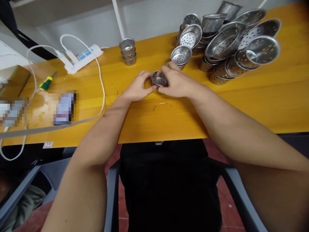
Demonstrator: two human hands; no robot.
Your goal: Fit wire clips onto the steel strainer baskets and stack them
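Your left hand (138, 87) and right hand (175, 82) are both closed around one small perforated stainless-steel strainer cup (159, 79), which sits near the middle of the yellow wooden table (241, 103), tipped so its open mouth faces you. The left fingers pinch its rim from the 9 o'clock side; the right fingers curl over the rim from 3 o'clock, and the thumb seems to press at the edge, though exactly what it touches is hidden.

The step in hand looks like fitting something at the rim, so keep the cup steady with the left hand and let only the right fingertips work. I would keep the grip light: thin sheet metal like this probably dents and has a sharp edge.

A thin curved steel wire ring (162, 105) lies loose on the table at 6 o'clock from the cup, just below your hands; mind your wrists do not sweep it off the front edge.

At 1 o'clock a heap of larger perforated steel baskets (229, 42) leans loosely, and a single small steel strainer (181, 54) stands close to your right knuckles. A short stack of small steel cups (127, 51) stands at 11 o'clock. Keep your right elbow low so nothing there is nudged.
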